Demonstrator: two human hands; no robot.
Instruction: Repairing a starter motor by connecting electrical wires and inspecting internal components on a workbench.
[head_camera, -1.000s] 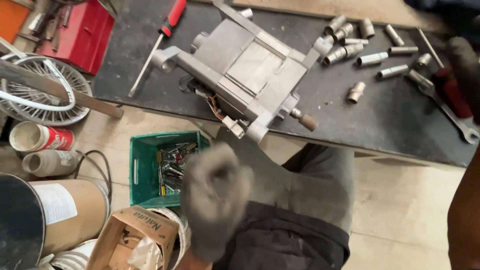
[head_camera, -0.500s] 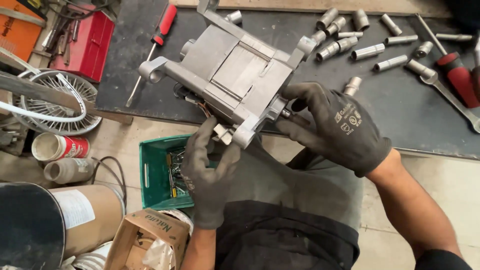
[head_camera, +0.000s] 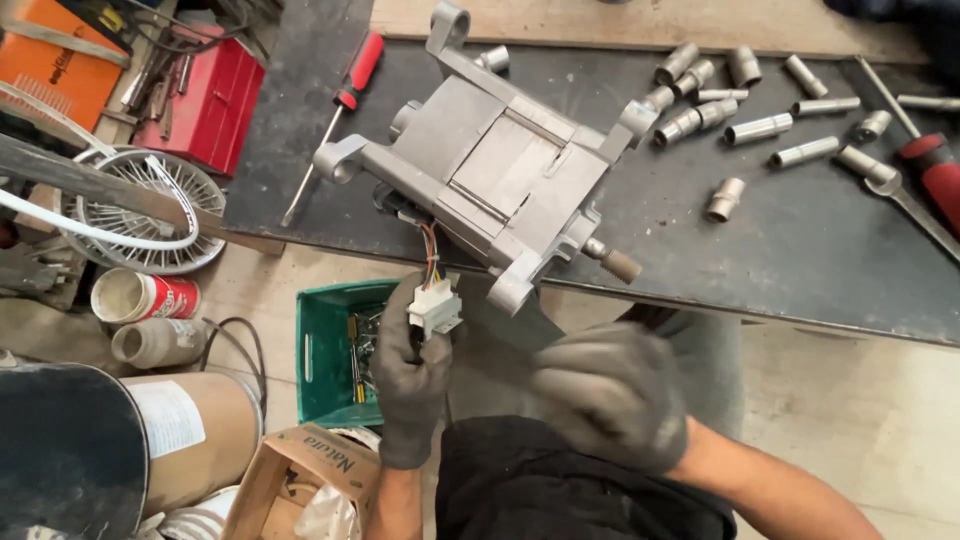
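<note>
A grey metal electric motor (head_camera: 500, 170) lies on the dark bench (head_camera: 800, 260), its shaft end poking over the near edge. Thin coloured wires run from its underside down to a white plastic connector (head_camera: 433, 308). My left hand (head_camera: 410, 380), in a dark grey glove, is closed around that connector just below the bench edge. My right hand (head_camera: 608, 395), also gloved, hovers blurred in front of my lap, below the motor, holding nothing that I can see; its fingers look curled.
Several steel sockets (head_camera: 760, 128) and a red-handled tool (head_camera: 930, 165) lie at the bench's right. A red-handled screwdriver (head_camera: 340, 110) lies left of the motor. On the floor: green crate (head_camera: 325, 350), cardboard box (head_camera: 300, 470), cans (head_camera: 145, 297), wire fan guard (head_camera: 140, 215), red toolbox (head_camera: 215, 90).
My right hand let go of the motor's shaft end and dropped towards my lap. My left hand took hold of the white connector. The motor has turned slightly on the bench.
</note>
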